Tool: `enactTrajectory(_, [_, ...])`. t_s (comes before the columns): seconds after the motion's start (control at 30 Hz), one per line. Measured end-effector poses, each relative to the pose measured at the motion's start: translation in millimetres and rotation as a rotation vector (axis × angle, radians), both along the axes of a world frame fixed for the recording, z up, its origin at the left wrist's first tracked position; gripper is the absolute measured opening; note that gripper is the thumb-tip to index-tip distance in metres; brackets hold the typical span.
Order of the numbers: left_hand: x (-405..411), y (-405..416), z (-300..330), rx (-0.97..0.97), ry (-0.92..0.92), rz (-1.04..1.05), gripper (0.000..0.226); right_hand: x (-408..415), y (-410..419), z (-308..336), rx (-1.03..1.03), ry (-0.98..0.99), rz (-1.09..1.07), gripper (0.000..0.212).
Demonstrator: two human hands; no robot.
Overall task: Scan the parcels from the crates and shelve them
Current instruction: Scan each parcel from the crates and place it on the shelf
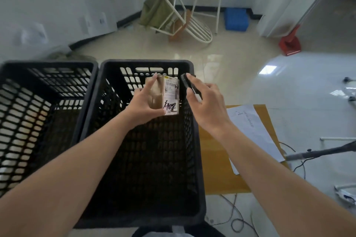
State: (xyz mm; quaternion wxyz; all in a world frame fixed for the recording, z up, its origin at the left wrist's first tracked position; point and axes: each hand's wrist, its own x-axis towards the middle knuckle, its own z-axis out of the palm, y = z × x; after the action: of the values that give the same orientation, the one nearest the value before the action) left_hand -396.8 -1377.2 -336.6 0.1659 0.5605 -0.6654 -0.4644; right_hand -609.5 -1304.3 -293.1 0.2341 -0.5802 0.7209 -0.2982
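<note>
Left hand (143,105) gripped small brown parcel (163,96) above right crate (107,90), label turned rightward toward handheld scanner (187,83) grasped by right hand (207,100), likely for scanning.

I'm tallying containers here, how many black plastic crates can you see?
2. One black crate on the left, cut off by the frame edge; the other black crate directly beside it in the middle, under the hands. More may sit outside the view.

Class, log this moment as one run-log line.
left hand: holds parcel | right hand: holds scanner | over crate
</note>
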Motion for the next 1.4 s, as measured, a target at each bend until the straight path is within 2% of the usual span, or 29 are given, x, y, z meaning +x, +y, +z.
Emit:
enactTrajectory(0.3, [31.5, 4.5, 61.2, -0.250, 0.148, -0.076, 0.117, 16.1, 21.0, 35.2, 0.020, 0.071, 0.195, 0.046])
enactTrajectory(0.4, [41.9, 4.1, 79.8, -0.309, 0.142, -0.081, 0.119, 23.7, 24.8, 53.8, 0.031, 0.121, 0.248, 0.045])
enactTrajectory(0.77, [79.2, -0.2, 114.5, -0.372, 0.182, -0.155, 0.123, 50.3, 39.6, 102.3, 0.080, 0.284, 0.385, 0.044])
enactTrajectory(1.03, [88.1, 20.6, 132.7, -0.409, 0.113, -0.097, 0.126, 48.9, 55.9, 119.2, 0.070, 0.321, 0.441, 0.043])
enactTrajectory(1.13, [85.2, 38.3, 137.0, -0.420, 0.111, -0.056, 0.127, 45.2, 61.6, 119.0, 0.011, 0.297, 0.455, 0.043])
enactTrajectory(1.4, [86.7, 128.4, 167.6, -0.361, 0.271, 0.130, 0.122, 51.2, 89.8, 123.3, -0.189, 0.068, 0.482, 0.044])
